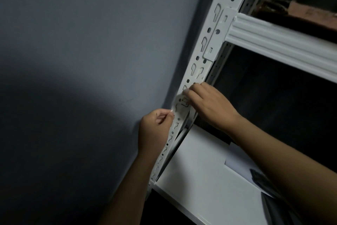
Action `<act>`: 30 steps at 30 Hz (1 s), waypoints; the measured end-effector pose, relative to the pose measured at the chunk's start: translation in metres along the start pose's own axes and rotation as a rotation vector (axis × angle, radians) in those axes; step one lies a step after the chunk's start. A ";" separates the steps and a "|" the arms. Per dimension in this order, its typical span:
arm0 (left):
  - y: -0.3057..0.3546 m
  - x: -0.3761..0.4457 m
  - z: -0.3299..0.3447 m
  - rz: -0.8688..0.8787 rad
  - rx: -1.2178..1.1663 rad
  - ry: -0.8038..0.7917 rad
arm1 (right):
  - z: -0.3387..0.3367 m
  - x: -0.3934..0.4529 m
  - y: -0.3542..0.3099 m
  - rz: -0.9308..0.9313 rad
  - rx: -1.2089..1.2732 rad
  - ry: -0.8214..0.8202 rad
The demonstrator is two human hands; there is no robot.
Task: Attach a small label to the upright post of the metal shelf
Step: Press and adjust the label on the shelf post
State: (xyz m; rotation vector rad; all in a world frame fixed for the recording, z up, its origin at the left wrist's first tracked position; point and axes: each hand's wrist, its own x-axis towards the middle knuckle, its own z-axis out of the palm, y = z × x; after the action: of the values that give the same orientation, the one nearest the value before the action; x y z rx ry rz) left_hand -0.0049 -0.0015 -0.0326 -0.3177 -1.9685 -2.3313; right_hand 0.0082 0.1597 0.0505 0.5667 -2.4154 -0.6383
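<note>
To my left a plain blue-grey wall (82, 42) fills most of what I see. It is dim along the top and in the lower corner, and a paler patch of light falls across it from the lower middle towards the right. The room is dark overall. On my right, behind the white beam (284, 42), the shelf bays are nearly black; something brownish (300, 13) lies on the upper level, too dim to make out. Lower down a white shelf board (200, 170) catches the light, with a dark flat object (262, 179) near its right edge
</note>
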 end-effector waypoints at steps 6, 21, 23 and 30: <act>-0.003 0.002 0.012 0.015 0.025 0.029 | -0.003 0.003 0.003 0.037 -0.002 0.087; -0.003 0.005 0.012 -0.037 0.037 0.063 | 0.006 0.012 -0.013 -0.210 -0.493 -0.033; -0.003 0.005 0.009 -0.018 0.043 0.066 | 0.006 0.012 -0.014 -0.181 -0.483 0.011; 0.003 0.006 0.010 0.035 0.012 -0.013 | 0.004 -0.024 -0.047 0.584 0.701 0.195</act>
State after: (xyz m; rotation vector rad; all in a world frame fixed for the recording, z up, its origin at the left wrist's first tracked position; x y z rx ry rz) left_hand -0.0094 0.0081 -0.0269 -0.3645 -1.9656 -2.3004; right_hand 0.0352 0.1357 0.0115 0.1413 -2.4005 0.5017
